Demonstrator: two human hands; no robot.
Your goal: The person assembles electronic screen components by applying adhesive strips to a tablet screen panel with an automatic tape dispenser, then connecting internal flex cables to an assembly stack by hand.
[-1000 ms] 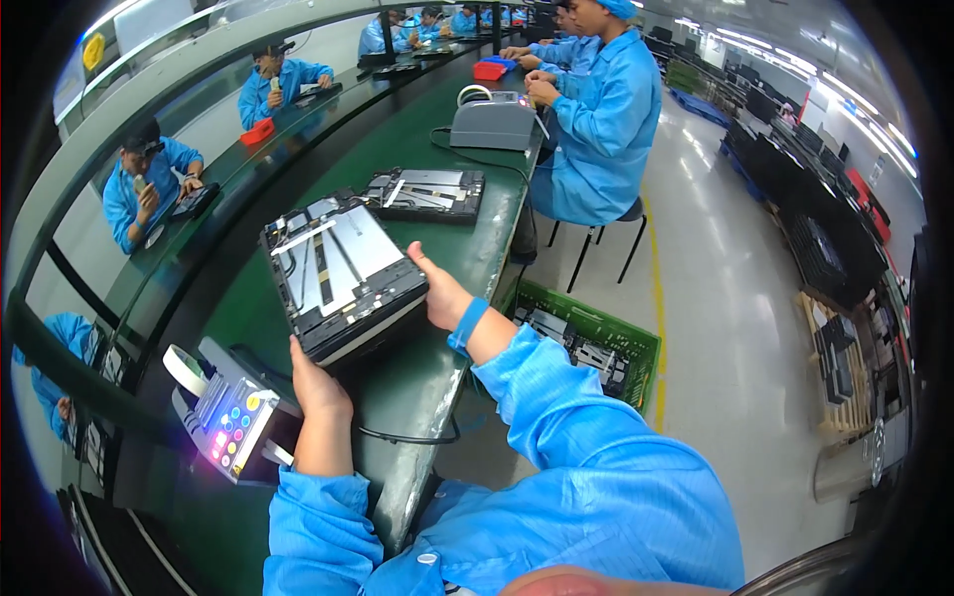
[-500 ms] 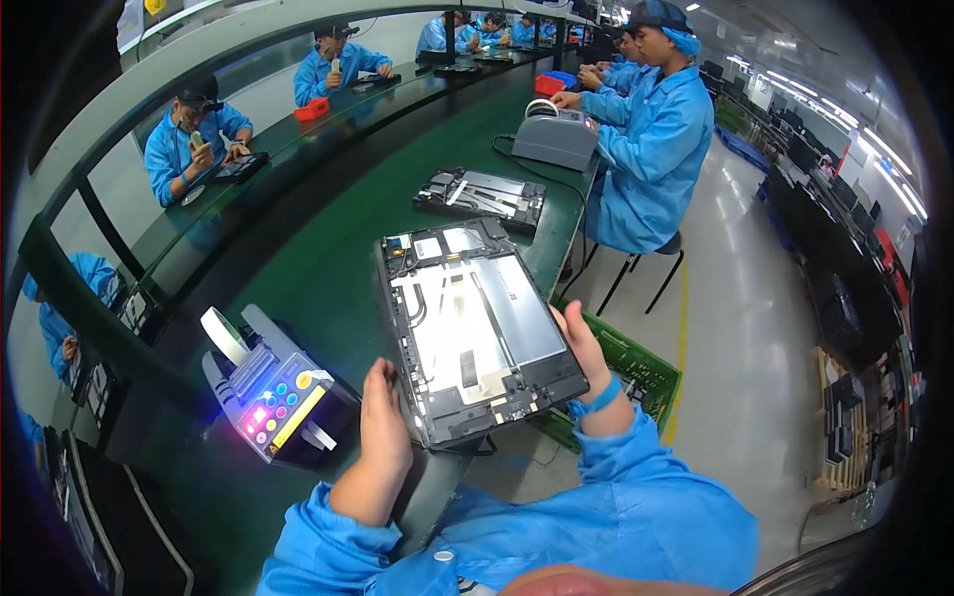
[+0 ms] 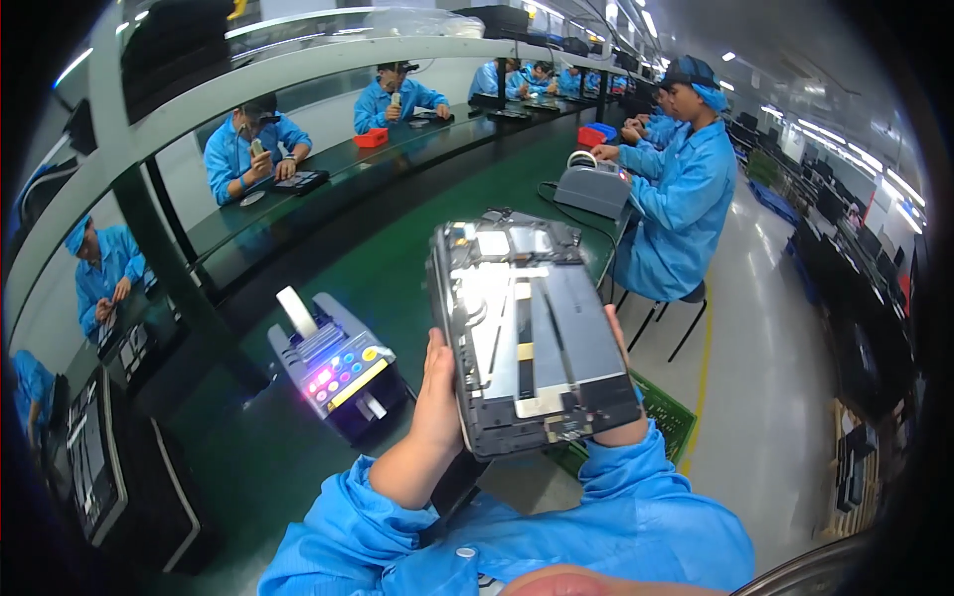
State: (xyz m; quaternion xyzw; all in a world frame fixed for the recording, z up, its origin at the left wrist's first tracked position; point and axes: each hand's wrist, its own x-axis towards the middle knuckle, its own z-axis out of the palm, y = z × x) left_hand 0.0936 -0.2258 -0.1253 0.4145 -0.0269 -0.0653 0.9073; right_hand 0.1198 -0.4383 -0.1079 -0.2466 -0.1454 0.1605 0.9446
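I hold an opened tablet (image 3: 586, 328), black-edged, its metal plates, flat cables and small boards facing up. It is tilted above the bench edge, and light glares off its left part. My left hand (image 3: 437, 397) is pressed along its left edge, fingers extended upward. On the other side, my right hand (image 3: 616, 335) supports the right edge; only part of the thumb side and the wrist show, the rest hidden behind the tablet. Left of my hands stands a tape dispenser (image 3: 343, 368) with lit coloured buttons, a white tape roll and a strip of tape sticking out.
The green bench (image 3: 397, 228) curves away under a grey shelf frame (image 3: 328, 55). Opened tablets are stacked (image 3: 94, 447) at the lower left. A green crate (image 3: 668, 412) is below right. A co-worker (image 3: 686, 189) sits by another tape dispenser (image 3: 593, 189); several more work across the bench.
My view has swung, shifting the scene rightward. The tablet has turned more upright between my hands. My right hand has slipped mostly out of sight behind it, and the tablet stack beyond is now largely covered.
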